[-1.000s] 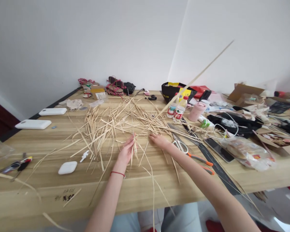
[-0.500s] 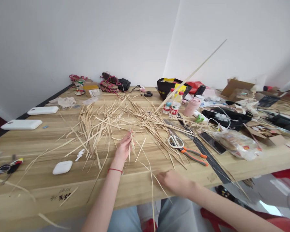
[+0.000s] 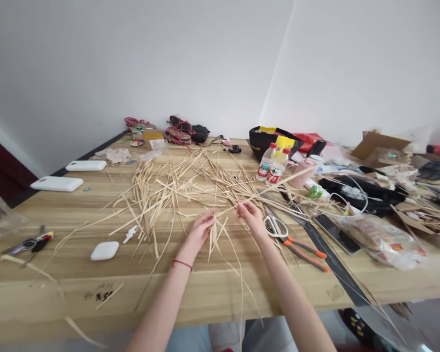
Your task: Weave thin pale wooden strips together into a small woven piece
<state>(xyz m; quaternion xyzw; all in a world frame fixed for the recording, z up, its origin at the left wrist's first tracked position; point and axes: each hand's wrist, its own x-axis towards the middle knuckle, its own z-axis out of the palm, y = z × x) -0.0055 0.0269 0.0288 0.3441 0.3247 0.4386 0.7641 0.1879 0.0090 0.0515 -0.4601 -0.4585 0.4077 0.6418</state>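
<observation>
My left hand [image 3: 202, 226] is closed on a small woven straw piece [image 3: 214, 230], from which several loose strands trail down toward the table's front edge. A thin upright strand [image 3: 217, 171] rises from that piece. My right hand [image 3: 251, 217] pinches a pale flat straw strip [image 3: 275, 187], which slants up to the right past the bottles and also runs left toward the woven piece. Beyond both hands lies a wide heap of dry straw strips [image 3: 157, 188]. Scissors with white handles [image 3: 276, 228] and orange-handled pliers [image 3: 305, 252] rest just right of my right hand.
Two plastic bottles [image 3: 277, 168] stand before a black bag [image 3: 258, 142]. Rightward are a pink cup [image 3: 303, 173], a phone [image 3: 337, 233] and a plastic-wrapped package [image 3: 385, 242]. A white earbud case [image 3: 104, 251] and white power banks [image 3: 57, 184] lie left.
My right hand has moved up from the table's front edge to beside the left hand. The long strip has swung lower. The whole view has shifted slightly.
</observation>
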